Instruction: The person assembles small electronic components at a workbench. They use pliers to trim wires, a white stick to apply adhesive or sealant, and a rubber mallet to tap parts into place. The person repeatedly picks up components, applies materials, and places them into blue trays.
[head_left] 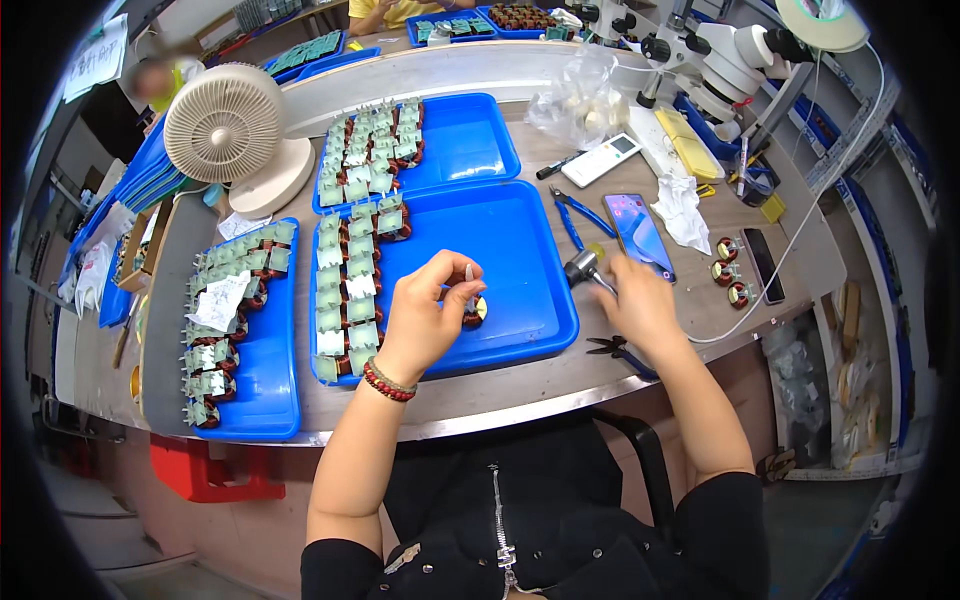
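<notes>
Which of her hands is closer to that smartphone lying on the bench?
The right hand: it sits just below the smartphone, holding a small metal tool. The left hand is farther left, over the blue tray, holding a small coil part.

A small round coil component (474, 310), copper-brown with a yellowish rim, is held upright over the near right part of the blue tray (520, 260); a pale lead projects upward from it. A small metal-headed hammer (583, 266) lies tilted just right of the tray, head toward the tray.
</notes>
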